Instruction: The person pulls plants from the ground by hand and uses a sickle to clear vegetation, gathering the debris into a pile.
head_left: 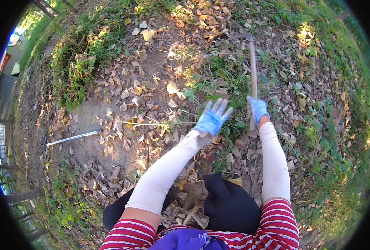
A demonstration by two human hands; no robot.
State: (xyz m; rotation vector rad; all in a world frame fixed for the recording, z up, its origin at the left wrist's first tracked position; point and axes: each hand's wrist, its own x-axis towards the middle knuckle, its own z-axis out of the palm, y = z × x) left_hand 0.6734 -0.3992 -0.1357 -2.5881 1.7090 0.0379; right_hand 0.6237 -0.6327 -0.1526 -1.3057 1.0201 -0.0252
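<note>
My right hand point(257, 110), in a blue and grey work glove, is closed round the wooden handle of a sickle point(253, 65). Its curved metal blade points left at the far end, above leaf-strewn ground. My left hand point(213, 115), gloved alike, is spread flat with fingers apart over green weeds point(235, 117), left of the handle, and grips nothing; whether it touches the weeds I cannot tell. Pale dry stalks point(141, 124) lie on the soil to the left of this hand. More weeds point(219, 75) grow between the blade and my left hand.
A rake point(74, 137) with a metal shaft lies at the left. A heap of green plants point(81, 68) stands at the upper left. Dry leaves point(119, 84) cover much of the soil. Tree trunks point(24, 196) line the left edge. Wooden pieces point(191, 215) show between my legs.
</note>
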